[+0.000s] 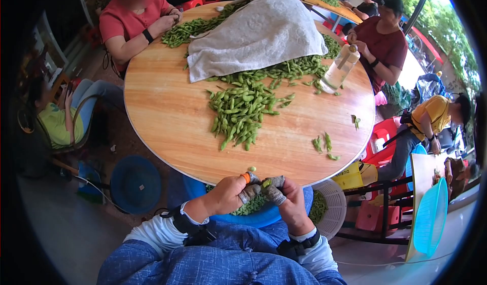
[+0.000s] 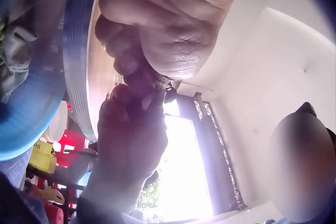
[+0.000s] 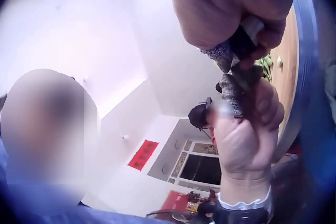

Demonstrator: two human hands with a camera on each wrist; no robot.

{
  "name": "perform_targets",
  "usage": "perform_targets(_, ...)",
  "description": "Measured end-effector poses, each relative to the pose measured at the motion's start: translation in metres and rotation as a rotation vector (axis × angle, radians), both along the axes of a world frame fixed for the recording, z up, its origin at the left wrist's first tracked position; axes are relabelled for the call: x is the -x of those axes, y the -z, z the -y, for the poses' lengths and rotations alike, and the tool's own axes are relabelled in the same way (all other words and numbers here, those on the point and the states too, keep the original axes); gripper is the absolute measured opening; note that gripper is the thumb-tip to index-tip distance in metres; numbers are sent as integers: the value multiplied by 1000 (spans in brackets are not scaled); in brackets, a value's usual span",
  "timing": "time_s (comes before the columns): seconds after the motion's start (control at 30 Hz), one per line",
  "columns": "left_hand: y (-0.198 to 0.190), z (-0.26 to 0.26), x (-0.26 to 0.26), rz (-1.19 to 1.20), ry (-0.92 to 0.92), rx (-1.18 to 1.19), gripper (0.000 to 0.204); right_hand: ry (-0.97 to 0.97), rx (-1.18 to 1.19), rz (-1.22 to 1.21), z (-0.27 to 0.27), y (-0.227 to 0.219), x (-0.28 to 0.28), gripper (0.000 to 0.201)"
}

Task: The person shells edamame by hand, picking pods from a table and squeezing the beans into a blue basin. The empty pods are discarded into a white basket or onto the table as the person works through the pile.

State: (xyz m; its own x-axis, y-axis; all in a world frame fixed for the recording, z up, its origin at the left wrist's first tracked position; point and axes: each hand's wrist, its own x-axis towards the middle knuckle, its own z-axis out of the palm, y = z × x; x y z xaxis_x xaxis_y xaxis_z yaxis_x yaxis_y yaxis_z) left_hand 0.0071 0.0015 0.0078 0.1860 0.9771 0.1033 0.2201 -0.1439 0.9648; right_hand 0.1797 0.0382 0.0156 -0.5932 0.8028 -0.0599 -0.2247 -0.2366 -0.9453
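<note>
In the head view both hands meet above a blue basin (image 1: 269, 217) at the table's near edge, with grey wraps on their fingertips. The left hand (image 1: 227, 193) and the right hand (image 1: 293, 203) pinch one green pod (image 1: 266, 183) between them. Seen from the left wrist, the left hand (image 2: 168, 29) has curled fingers touching those of the right hand (image 2: 131, 140); the pod is hidden there. In the right wrist view the right hand (image 3: 236, 8) is above the left hand (image 3: 247, 134). A pile of pods (image 1: 241, 112) lies on the round table (image 1: 167, 107).
A grey cloth (image 1: 258, 36) covers more pods at the back. A clear bottle (image 1: 340, 69) stands at the right of the table. A white basket (image 1: 332, 209) is beside the blue basin. People sit around the table, left (image 1: 137, 26) and right (image 1: 383, 41).
</note>
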Motion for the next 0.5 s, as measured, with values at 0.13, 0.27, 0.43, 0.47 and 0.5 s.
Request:
perform_targets(0.13, -2, -5, 6, 65, 62, 195, 14, 9, -27, 19, 0, 0, -2, 17)
perform_targets(0.27, -12, -2, 2, 148, -103, 125, 17, 136, -177, 191, 2, 1, 1, 14)
perform_targets(0.43, -23, -5, 0, 36, -87, 94, 14, 192, -497, 429, 3, -10, 8, 12)
perform_targets(0.47, -23, -6, 1, 61, -81, 95, 12, 196, -508, 436, 3, -10, 8, 12)
perform_targets(0.5, -22, -6, 2, 86, -77, 98, 11, 178, -510, 433, 3, -9, 7, 11)
